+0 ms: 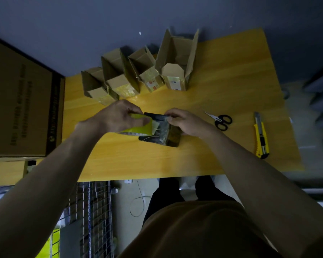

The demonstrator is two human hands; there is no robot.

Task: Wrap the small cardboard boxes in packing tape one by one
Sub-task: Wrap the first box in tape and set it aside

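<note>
A small box [164, 134], glossy with tape, sits in the middle of the yellow wooden table [222, 75]. My left hand [117, 116] grips a roll of yellowish packing tape [138, 127] just left of the box, and a strip of tape runs from the roll onto the box. My right hand [185, 121] holds the box's right side, its fingers pinching the tape against the top far edge. Several small cardboard boxes [136, 75] with open flaps stand in a row at the table's far side.
Black-handled scissors [220, 120] and a yellow utility knife [261, 136] lie to the right of my hands. A large cardboard carton [21, 101] stands at the left. A wire rack [90, 216] sits below the table's near edge.
</note>
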